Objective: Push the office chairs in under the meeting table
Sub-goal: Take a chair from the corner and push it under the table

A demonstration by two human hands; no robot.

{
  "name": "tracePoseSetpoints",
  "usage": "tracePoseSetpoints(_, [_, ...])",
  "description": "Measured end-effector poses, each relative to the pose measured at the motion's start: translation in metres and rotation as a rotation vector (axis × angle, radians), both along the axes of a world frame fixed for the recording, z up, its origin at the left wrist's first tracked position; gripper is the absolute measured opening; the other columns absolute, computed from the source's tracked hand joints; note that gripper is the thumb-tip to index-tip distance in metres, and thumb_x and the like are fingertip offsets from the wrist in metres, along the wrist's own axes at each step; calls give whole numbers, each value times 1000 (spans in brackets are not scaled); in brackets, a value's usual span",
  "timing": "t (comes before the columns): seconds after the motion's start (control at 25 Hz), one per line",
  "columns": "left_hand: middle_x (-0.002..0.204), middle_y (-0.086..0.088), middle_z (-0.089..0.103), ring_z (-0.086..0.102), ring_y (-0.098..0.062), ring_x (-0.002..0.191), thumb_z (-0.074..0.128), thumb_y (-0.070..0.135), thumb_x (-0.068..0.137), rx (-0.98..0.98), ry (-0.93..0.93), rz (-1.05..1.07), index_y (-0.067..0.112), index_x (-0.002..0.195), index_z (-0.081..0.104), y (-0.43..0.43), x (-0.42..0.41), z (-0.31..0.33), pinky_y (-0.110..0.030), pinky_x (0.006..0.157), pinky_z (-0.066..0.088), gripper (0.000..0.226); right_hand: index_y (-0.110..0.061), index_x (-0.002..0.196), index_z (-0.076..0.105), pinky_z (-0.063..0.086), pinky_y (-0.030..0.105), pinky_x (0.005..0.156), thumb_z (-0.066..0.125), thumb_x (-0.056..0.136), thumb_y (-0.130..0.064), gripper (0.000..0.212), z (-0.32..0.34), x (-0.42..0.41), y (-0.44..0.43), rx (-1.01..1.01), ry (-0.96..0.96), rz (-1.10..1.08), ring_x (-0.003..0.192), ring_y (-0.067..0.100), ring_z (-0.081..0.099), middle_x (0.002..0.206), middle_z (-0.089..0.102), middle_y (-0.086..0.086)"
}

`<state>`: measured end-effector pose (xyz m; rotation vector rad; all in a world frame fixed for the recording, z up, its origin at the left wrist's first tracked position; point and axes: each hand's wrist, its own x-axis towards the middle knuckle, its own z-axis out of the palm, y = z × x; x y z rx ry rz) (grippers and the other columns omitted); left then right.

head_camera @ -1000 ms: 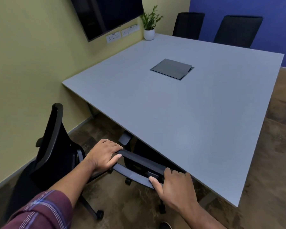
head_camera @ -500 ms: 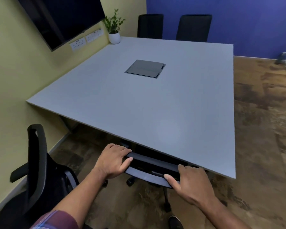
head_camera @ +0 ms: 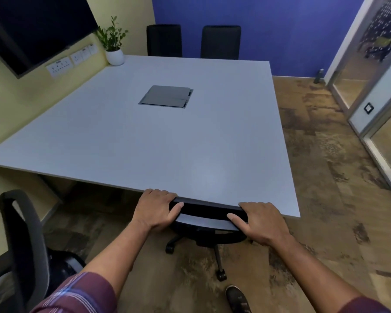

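A black office chair (head_camera: 207, 219) stands pushed in at the near edge of the large grey meeting table (head_camera: 145, 143); only its backrest top and wheeled base show. My left hand (head_camera: 155, 208) grips the left end of the backrest top, and my right hand (head_camera: 256, 219) grips the right end. The backrest top touches the table edge. A second black office chair (head_camera: 25, 242) stands away from the table at the lower left, turned sideways. Two more black chairs (head_camera: 164, 40) (head_camera: 220, 41) sit tucked in at the far side.
A potted plant (head_camera: 113, 44) stands on the table's far left corner, and a grey cable hatch (head_camera: 166, 97) lies in its middle. A wall screen (head_camera: 32, 26) hangs on the yellow wall at left. A glass door (head_camera: 375, 71) is at right. My shoe (head_camera: 238, 298) is on the floor.
Both hands have pushed the chair forward until its backrest meets the table edge. The view has swung right, and the second chair has slid toward the lower left corner of the view.
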<state>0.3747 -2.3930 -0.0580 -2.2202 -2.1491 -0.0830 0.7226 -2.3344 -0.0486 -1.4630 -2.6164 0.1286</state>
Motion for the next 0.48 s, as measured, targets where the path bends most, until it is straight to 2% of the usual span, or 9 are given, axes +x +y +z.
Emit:
tracePoseSetpoints(0.16, [108, 4, 79, 70, -20, 100, 20, 72, 104, -25, 13, -17, 27, 120, 76, 10, -1, 3, -45, 98, 51, 73, -35, 84, 55, 37, 31, 65, 9, 93, -90, 73, 2, -1, 3, -5, 4, -19, 65, 10, 54, 76, 61, -13])
tracePoseSetpoints(0.4, [115, 4, 79, 69, -19, 106, 19, 71, 105, -36, 10, -31, 28, 127, 74, 24, -3, 7, -44, 102, 49, 73, -35, 88, 54, 41, 32, 68, 7, 92, -91, 73, 3, -6, 11, -30, -16, -33, 68, 10, 55, 81, 64, -13])
tracePoseSetpoints(0.48, [115, 5, 79, 69, -18, 105, 19, 72, 105, -37, 18, -42, 28, 127, 74, 28, -3, 7, -43, 102, 49, 74, -32, 91, 59, 44, 33, 69, 6, 92, -91, 79, 3, -5, 11, -29, -21, -47, 70, 11, 57, 83, 67, -11])
